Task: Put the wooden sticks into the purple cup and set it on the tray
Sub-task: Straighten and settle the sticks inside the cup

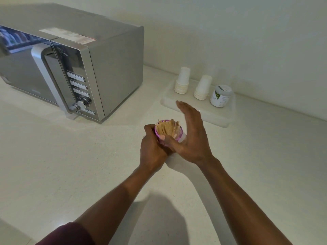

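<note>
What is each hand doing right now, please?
Left hand: closed around the purple cup of wooden sticks.
Right hand: open beside the cup.

left hand [153, 149] grips stick-filled purple cup [168, 134]; right hand [192, 137] flat beside.

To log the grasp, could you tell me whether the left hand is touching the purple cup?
Touching: the head view shows the left hand wrapped around the purple cup.

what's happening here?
A person's left hand grips a purple cup full of wooden sticks on the counter. The right hand is open flat against the cup's side. The cup isn't yet on the white tray behind it.
</note>
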